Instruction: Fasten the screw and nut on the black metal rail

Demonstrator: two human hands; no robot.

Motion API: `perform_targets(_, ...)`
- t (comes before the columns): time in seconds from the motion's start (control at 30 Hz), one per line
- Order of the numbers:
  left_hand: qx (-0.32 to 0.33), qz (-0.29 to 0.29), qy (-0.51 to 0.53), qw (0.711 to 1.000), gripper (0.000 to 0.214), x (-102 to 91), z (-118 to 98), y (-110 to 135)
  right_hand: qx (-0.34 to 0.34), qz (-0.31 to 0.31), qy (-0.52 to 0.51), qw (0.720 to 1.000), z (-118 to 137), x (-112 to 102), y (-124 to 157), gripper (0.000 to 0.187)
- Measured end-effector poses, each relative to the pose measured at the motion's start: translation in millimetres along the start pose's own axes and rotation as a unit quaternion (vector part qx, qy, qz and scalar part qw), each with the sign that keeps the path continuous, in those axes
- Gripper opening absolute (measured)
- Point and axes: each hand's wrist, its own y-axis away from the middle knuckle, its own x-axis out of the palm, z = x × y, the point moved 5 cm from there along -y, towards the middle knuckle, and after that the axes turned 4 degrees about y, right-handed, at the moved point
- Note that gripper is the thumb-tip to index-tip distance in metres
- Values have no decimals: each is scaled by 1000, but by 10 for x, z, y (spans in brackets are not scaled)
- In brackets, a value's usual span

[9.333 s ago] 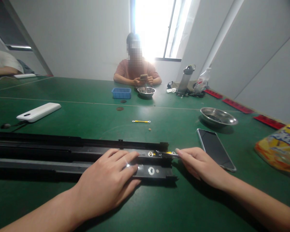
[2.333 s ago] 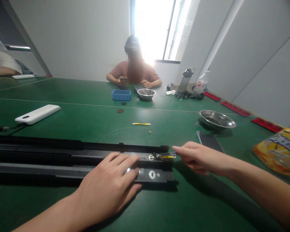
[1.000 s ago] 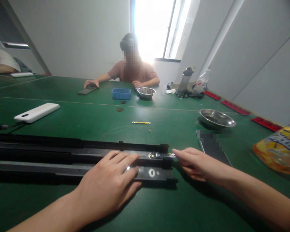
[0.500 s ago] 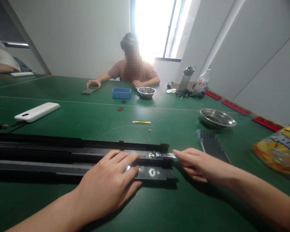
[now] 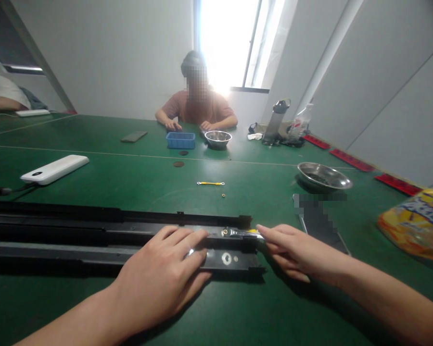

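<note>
Two long black metal rails (image 5: 94, 235) lie side by side across the table, running off the left edge. Over their right part rests my left hand (image 5: 166, 274), its fingers curled across the metal and the thumb along the near side. My right hand (image 5: 288, 247) is closed on a silver wrench (image 5: 242, 232) at the rails' right end. The wrench's head is beside a small brass-coloured nut (image 5: 225, 232) on the far rail. A bit of yellow wire (image 5: 252, 231) shows by the wrench. On the near rail is a bare silvery spot (image 5: 226, 258) with a hole.
Beyond the rails lie a yellow wire with ring ends (image 5: 210, 183) and a loose nut (image 5: 223, 195). A steel bowl (image 5: 324, 177), a phone (image 5: 321, 221) and a yellow bag (image 5: 414, 223) are at right. A white power bank (image 5: 56, 169) lies left. Opposite sits a person (image 5: 198, 108).
My right hand and the wrench have shifted very slightly; my left hand stays in place. The person opposite has let go of the flat grey object and drawn that hand back beside the blue bin.
</note>
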Motion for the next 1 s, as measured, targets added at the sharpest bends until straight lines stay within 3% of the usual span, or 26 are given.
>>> perform_targets(0.27, 0, 2, -1, 1000, 23, 12, 6, 5, 0, -26, -61, 998, -2, 43, 57, 68)
perform_targets(0.53, 1, 0, 2, 1000, 22, -14, 3, -9, -5, -31, -51, 998, -24, 79, 136, 70)
perform_targets(0.73, 1, -6, 1, 1000, 23, -27, -1, -10, -14, 26, 89, 996, 203, -207, 49, 65)
perform_targets(1.0, 0, -4, 4, 1000, 24, -23, -5, -10, -13, 129, 290, 948, 617, -478, -236, 63)
